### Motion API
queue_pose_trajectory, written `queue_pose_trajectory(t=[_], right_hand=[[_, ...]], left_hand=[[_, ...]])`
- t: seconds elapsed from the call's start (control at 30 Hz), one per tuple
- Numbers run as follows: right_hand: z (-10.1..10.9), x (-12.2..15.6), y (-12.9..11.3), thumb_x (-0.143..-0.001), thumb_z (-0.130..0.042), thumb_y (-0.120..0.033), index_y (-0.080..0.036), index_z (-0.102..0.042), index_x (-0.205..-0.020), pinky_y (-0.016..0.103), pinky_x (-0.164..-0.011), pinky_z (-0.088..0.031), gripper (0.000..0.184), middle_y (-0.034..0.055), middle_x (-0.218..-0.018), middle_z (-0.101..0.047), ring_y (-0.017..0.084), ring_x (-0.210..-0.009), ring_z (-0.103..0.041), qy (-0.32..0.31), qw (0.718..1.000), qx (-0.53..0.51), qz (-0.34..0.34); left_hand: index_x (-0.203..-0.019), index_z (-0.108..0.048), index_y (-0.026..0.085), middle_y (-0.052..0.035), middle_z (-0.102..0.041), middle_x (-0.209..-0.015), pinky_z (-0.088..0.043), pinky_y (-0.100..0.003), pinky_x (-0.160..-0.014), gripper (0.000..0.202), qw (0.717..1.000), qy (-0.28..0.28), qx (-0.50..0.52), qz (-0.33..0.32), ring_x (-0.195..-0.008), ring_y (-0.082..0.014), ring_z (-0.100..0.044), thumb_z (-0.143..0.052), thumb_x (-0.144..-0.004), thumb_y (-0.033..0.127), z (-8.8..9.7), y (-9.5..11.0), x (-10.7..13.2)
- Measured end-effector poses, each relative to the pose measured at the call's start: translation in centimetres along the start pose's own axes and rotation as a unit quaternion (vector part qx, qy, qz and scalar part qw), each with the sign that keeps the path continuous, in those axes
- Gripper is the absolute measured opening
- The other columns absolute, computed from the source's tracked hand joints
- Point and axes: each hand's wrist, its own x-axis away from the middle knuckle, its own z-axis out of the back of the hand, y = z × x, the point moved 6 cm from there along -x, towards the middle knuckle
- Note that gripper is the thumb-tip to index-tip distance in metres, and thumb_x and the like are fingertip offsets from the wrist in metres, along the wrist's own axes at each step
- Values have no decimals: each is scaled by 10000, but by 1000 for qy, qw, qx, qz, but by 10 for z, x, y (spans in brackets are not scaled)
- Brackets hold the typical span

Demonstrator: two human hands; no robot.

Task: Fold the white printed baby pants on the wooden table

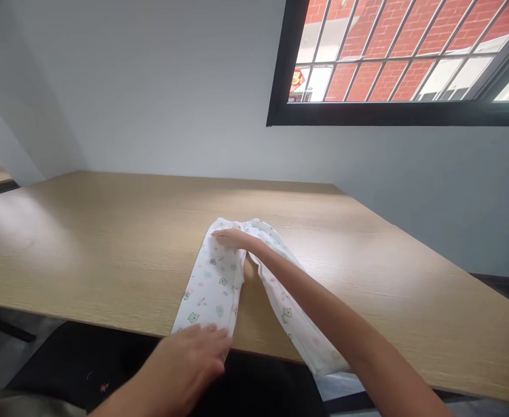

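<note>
A small pair of white trousers [213, 284] with a pastel animal print lies flat on the wooden table [106, 249], waistband away from me, legs spread toward the near edge. My right hand [232, 238] reaches across and lies flat on the upper left part near the waistband, fingers stretched out. My left hand [193, 356] rests palm down on the cuff of the left leg at the table's near edge, fingers extended. The right leg runs under my right forearm and hangs over the edge.
The table's back edge meets a grey wall. A black-framed window [402, 63] with bars and a red brick wall behind it sits at the upper right. A dark floor shows below the near edge.
</note>
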Motion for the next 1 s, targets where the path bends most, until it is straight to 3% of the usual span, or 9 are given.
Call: queue_pose_trajectory(t=[0.13,0.23,0.3,0.4,0.47,0.57,0.73,0.83,1.0], right_hand=[[24,74,-4,-845,-456,-424,-271,-445,-1271,357,-937,-414,452,-16,-1221,-512,201,-1122,-463,46,998,-43,10],[20,144,2,-853,-441,-325,-266,-515,-1208,389,-991,-366,367,-8,-1153,-563,202,-1167,-433,73,997,-33,0],[5,184,6,-812,-483,-268,-256,-486,-1242,402,-1027,-329,431,-2,-1247,-491,214,-1236,-353,72,997,4,-18],[-24,225,6,-823,-488,-318,-224,-339,-1348,439,-1054,-281,554,28,-1377,-307,240,-1293,-239,52,996,63,-30],[-38,242,0,-875,-414,-372,-228,-223,-1389,464,-1059,-256,566,21,-1407,-226,245,-1313,-167,55,994,95,-29],[-52,259,-13,-902,-359,-398,-244,-107,-1408,493,-1056,-240,585,-10,-1415,-191,258,-1323,-106,82,987,136,-20],[-59,274,-26,-898,-385,-372,-263,-143,-1406,497,-1049,-255,574,-15,-1391,-268,259,-1305,-193,123,985,122,-23],[-55,281,-12,-900,-391,-363,-300,-324,-1348,421,-1034,-328,457,-9,-1352,-360,215,-1257,-323,143,986,42,-72],[-34,301,25,-837,-474,-408,-250,-494,-1222,386,-905,-450,417,70,-1246,-474,230,-1142,-445,263,949,-25,-173]], left_hand=[[-1241,-481,257,-2,-510,-1263,-397,-396,-953,495,983,93,72,138,-1185,-213,-448,-122,-905,201,40,-53,-58],[-1297,-413,164,-42,-452,-1317,-330,-388,-1014,496,977,131,140,93,-1241,-201,-375,-143,-881,180,50,-61,-131],[-1335,-337,100,-83,-401,-1352,-284,-379,-1042,498,986,74,149,0,-1254,-192,-353,-175,-868,159,37,-36,-171],[-1380,-232,118,-88,-309,-1405,-198,-437,-1065,506,974,-123,102,-161,-1300,-208,-265,-221,-881,201,-9,14,-197],[-1379,-243,242,-19,-236,-1439,-129,-485,-1068,478,958,-208,57,-189,-1328,-219,-180,-228,-907,320,-36,22,-207],[-1337,-282,391,62,-141,-1461,-16,-545,-1053,458,983,-175,-21,-59,-1343,-258,-78,-239,-891,489,-48,-20,-239],[-1334,-308,341,-18,-217,-1448,-64,-702,-933,433,990,-86,-67,93,-1304,-369,-147,-196,-916,360,-36,-95,-285],[-1259,-394,366,5,-334,-1385,-199,-625,-960,389,993,-56,-61,87,-1243,-293,-297,-264,-910,253,-33,-105,-294],[-1148,-501,178,-82,-436,-1252,-350,-491,-929,305,995,-16,-42,95,-1117,-246,-432,-482,-866,291,-30,-109,-297]])
